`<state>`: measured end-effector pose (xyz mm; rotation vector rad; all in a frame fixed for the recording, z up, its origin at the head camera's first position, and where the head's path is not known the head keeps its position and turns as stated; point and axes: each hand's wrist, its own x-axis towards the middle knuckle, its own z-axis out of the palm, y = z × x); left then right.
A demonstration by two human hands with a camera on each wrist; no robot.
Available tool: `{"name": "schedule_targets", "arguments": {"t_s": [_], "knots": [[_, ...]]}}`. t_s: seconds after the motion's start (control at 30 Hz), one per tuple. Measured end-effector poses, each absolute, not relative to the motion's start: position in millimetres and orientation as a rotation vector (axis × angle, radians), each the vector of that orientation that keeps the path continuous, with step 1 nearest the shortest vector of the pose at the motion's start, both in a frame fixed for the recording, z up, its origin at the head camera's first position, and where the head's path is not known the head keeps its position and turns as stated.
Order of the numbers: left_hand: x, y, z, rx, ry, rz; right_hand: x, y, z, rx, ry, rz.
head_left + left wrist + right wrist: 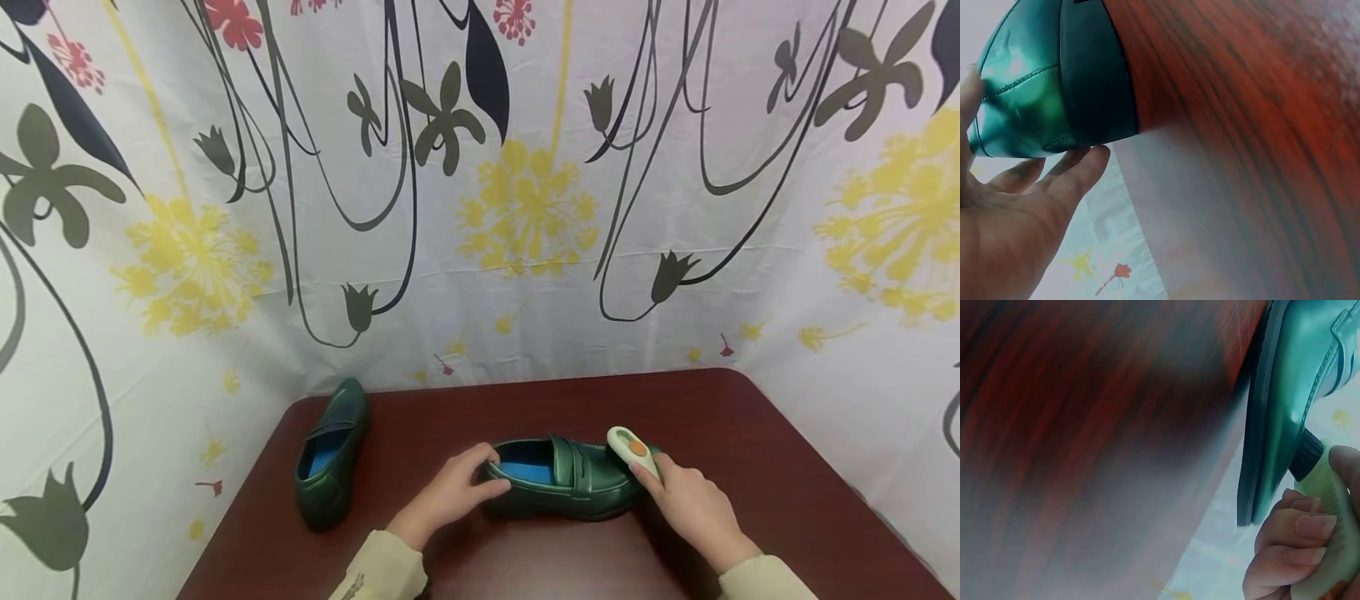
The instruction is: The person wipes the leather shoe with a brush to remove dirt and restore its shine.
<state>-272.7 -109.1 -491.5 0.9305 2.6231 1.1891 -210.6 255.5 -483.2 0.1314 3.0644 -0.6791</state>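
Observation:
A green loafer [600, 483] with a blue insole lies on the table, its toe to the right. My left hand [463, 485] holds its heel between thumb and fingers; the heel [1029, 81] fills the upper left of the left wrist view. My right hand [693, 504] grips a small pale green shoe brush [632, 450] with an orange spot. In the right wrist view, the dark bristles [1307, 455] touch the upper near the toe, and the curled fingers [1288, 550] wrap the brush handle.
A second green loafer [333, 458] stands at the left edge of the dark red wooden table [465, 408], toe pointing away. White cloth [480, 333] with printed flowers hangs behind and along both sides of the table.

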Motion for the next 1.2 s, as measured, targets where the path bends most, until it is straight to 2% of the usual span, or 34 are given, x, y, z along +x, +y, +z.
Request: {"name": "schedule_targets", "arguments": {"t_s": [0.2,0.43,0.7,1.2], "knots": [[-272,-110,-493,0.853,2.572,1.289,-209,266,-483,0.144,3.130,-0.622],[-273,-106,-486,0.584,2.638,1.263,-207,280,-481,0.186,3.154,-0.593],[-269,-96,-482,0.269,2.386,1.340,-207,291,-476,0.205,3.125,-0.602],[-268,-91,-485,0.162,2.218,1.614,-205,294,-479,0.217,3.119,-0.634]]}}
